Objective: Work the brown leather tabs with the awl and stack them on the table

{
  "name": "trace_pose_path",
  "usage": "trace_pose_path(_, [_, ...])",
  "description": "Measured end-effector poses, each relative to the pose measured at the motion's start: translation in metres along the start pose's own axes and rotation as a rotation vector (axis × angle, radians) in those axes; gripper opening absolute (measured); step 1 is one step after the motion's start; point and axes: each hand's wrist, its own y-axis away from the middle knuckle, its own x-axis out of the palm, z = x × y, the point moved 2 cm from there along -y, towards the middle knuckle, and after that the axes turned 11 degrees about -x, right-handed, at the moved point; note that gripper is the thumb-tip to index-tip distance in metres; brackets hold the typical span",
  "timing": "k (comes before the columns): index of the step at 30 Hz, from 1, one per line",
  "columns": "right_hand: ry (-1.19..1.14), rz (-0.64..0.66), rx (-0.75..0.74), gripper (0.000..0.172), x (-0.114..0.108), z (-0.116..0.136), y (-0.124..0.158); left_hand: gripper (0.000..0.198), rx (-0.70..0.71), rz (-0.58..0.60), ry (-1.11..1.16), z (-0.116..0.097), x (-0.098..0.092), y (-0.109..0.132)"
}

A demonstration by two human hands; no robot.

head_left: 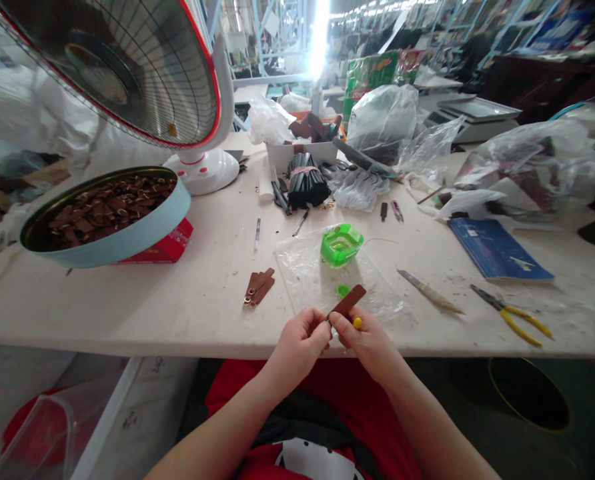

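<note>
One brown strip [348,301] juts toward two o'clock from the left hand [305,337] and right hand [365,335], both closed on its near end.

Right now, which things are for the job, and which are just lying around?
Seem part of the job:
Brown strip, between left hand and right hand
Yellow-ended thing, in that right hand
Similar strips with rings, piled together
Round tin of brown pieces

Probably just lying around:
Fan
Blue book
Pens
</note>
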Motion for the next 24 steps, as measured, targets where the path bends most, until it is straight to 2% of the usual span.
trace_pose_path(4, [0.008, 0.003, 0.011, 0.027, 0.000, -0.008, -0.005, 0.020, -0.026, 0.000, -0.027, 0.004, -0.002, -0.008])
trace_pose_path(7, [0.040, -0.004, -0.044, 0.033, -0.007, -0.009, -0.009, 0.017, -0.044, -0.006, 0.032, 0.001, -0.002, -0.013])
trace_pose_path(9, [0.081, -0.073, -0.117, 0.037, -0.017, -0.008, -0.012, 0.015, -0.077, 0.023, 0.123, -0.001, -0.002, -0.016])
trace_pose_path(12, [0.133, -0.279, -0.200, 0.041, -0.036, -0.009, -0.018, 0.018, -0.120, 0.048, 0.233, -0.003, -0.001, -0.021])
trace_pose_path(14, [0.125, -0.418, -0.196, 0.041, -0.046, -0.013, -0.022, 0.019, -0.137, 0.044, 0.278, -0.002, -0.002, -0.025])
trace_pose_path(17, [0.108, -0.555, -0.170, 0.042, -0.051, -0.023, -0.031, 0.019, -0.147, 0.022, 0.319, 0.001, -0.004, -0.032])
trace_pose_path(20, [0.116, -0.599, -0.179, 0.041, -0.051, -0.032, -0.041, 0.021, -0.130, -0.014, 0.330, 0.003, -0.009, -0.038])
trace_pose_path(24, [0.158, -0.561, -0.191, 0.039, -0.051, -0.044, -0.052, 0.021, -0.102, -0.065, 0.335, 0.004, -0.015, -0.042])
